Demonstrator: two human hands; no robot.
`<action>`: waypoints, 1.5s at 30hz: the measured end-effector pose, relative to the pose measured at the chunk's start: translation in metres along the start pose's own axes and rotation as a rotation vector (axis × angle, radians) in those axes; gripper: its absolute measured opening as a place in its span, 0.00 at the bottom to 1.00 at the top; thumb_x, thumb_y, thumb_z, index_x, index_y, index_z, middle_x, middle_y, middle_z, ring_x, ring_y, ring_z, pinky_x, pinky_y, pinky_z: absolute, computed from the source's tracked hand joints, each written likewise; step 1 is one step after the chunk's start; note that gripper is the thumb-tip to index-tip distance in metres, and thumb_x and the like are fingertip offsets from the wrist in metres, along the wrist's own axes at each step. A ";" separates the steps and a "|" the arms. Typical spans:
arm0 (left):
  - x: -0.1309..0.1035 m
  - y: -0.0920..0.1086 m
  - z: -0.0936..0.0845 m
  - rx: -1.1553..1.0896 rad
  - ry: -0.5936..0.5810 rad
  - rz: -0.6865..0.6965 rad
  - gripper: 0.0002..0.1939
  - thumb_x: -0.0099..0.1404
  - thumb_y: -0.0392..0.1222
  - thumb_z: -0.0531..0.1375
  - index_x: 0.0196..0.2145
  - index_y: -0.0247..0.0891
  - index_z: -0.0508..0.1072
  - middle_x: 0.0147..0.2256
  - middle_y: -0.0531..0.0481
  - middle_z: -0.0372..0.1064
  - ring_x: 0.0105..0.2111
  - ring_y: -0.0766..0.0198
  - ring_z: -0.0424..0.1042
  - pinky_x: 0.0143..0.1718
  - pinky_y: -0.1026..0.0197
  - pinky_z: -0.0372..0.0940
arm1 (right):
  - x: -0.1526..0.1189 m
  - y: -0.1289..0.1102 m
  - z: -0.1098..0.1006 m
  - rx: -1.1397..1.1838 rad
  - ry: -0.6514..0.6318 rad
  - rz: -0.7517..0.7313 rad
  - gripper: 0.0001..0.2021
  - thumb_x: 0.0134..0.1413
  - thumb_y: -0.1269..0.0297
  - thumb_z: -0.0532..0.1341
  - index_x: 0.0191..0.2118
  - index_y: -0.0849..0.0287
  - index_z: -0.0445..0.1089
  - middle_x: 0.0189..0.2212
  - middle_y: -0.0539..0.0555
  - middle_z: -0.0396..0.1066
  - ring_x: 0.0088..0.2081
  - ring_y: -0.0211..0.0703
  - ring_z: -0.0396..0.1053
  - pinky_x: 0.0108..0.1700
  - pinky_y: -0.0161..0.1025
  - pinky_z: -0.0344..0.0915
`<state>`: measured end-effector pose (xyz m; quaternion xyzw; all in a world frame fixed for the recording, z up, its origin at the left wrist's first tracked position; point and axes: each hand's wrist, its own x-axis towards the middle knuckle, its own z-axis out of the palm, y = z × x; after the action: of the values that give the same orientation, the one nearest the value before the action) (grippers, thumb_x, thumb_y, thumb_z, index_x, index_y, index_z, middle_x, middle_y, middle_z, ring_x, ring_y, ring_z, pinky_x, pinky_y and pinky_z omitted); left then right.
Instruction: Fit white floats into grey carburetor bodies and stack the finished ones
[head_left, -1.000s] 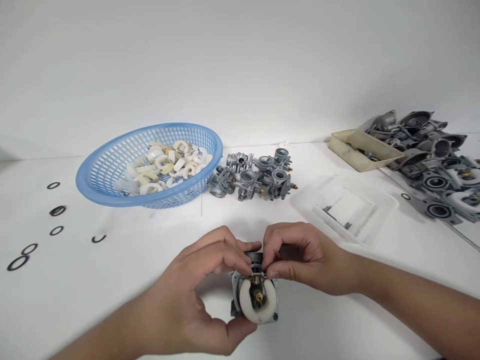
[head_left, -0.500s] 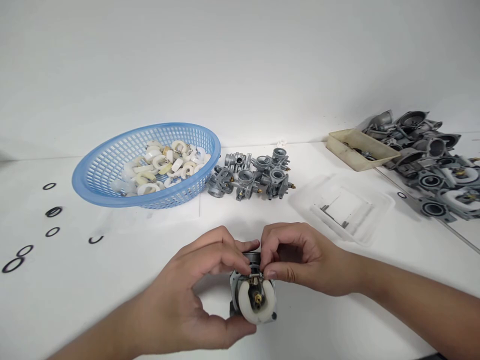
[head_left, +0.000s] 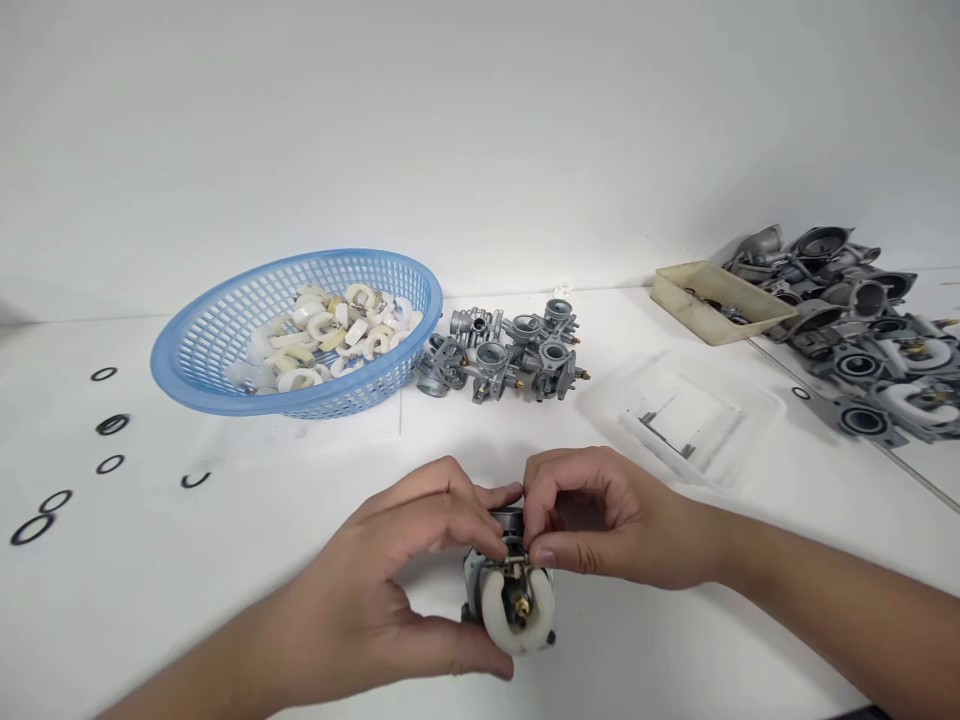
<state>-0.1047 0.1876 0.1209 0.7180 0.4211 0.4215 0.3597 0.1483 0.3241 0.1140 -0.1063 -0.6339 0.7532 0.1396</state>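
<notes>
My left hand (head_left: pixel 390 590) grips a grey metal carburetor body (head_left: pixel 512 600) from the left and below, low in the middle of the view. A white horseshoe-shaped float (head_left: pixel 517 612) sits on its facing end, around a brass jet. My right hand (head_left: pixel 600 515) pinches the small metal pin at the float's hinge, at the top of the carburetor, with thumb and forefinger. The fingertips of both hands meet there and hide most of the pin.
A blue mesh basket (head_left: pixel 225 340) of several white floats stands at back left, a cluster of carburetor bodies (head_left: pixel 502 355) beside it. A clear tray (head_left: pixel 690 415) with thin pins, a beige tray (head_left: pixel 709 300) and more metal parts (head_left: pixel 870 330) lie right. Black O-rings (head_left: pixel 111 424) dot the left.
Both hands and the carburetor have stayed in place; the fingertips shifted slightly at the hinge pin. The view moved a little.
</notes>
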 end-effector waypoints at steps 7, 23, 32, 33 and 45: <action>0.003 0.002 0.001 -0.021 0.026 0.036 0.26 0.58 0.39 0.86 0.51 0.48 0.84 0.45 0.51 0.76 0.45 0.60 0.83 0.63 0.56 0.79 | 0.000 0.001 0.000 -0.117 0.015 -0.044 0.10 0.63 0.60 0.79 0.41 0.59 0.81 0.35 0.52 0.75 0.35 0.39 0.73 0.41 0.39 0.75; -0.006 -0.007 0.004 0.023 0.015 0.085 0.30 0.62 0.35 0.82 0.58 0.51 0.79 0.49 0.49 0.71 0.49 0.54 0.82 0.62 0.46 0.80 | 0.000 0.003 0.000 -0.165 0.005 -0.170 0.09 0.68 0.59 0.76 0.46 0.59 0.83 0.38 0.53 0.73 0.35 0.39 0.73 0.38 0.38 0.72; 0.003 0.002 0.004 0.017 0.020 0.083 0.26 0.61 0.32 0.81 0.53 0.49 0.81 0.47 0.50 0.74 0.48 0.57 0.82 0.62 0.52 0.78 | 0.000 0.003 0.000 -0.190 -0.010 -0.206 0.09 0.68 0.59 0.75 0.46 0.59 0.83 0.38 0.52 0.73 0.36 0.38 0.73 0.40 0.38 0.73; 0.003 0.003 0.004 0.020 0.016 0.079 0.27 0.60 0.31 0.80 0.53 0.49 0.81 0.46 0.50 0.74 0.48 0.58 0.81 0.61 0.53 0.78 | -0.001 0.002 0.000 -0.214 -0.011 -0.214 0.09 0.68 0.59 0.75 0.46 0.59 0.83 0.38 0.52 0.73 0.36 0.39 0.73 0.41 0.39 0.73; 0.005 0.004 0.001 0.036 -0.004 0.065 0.31 0.57 0.29 0.79 0.55 0.49 0.79 0.47 0.50 0.71 0.47 0.60 0.77 0.54 0.59 0.76 | -0.004 -0.002 -0.003 -0.410 -0.038 -0.302 0.23 0.53 0.61 0.82 0.52 0.55 0.79 0.42 0.52 0.74 0.41 0.43 0.71 0.49 0.44 0.72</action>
<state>-0.1013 0.1903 0.1253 0.7385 0.4044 0.4239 0.3337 0.1531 0.3256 0.1155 -0.0224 -0.7847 0.5813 0.2142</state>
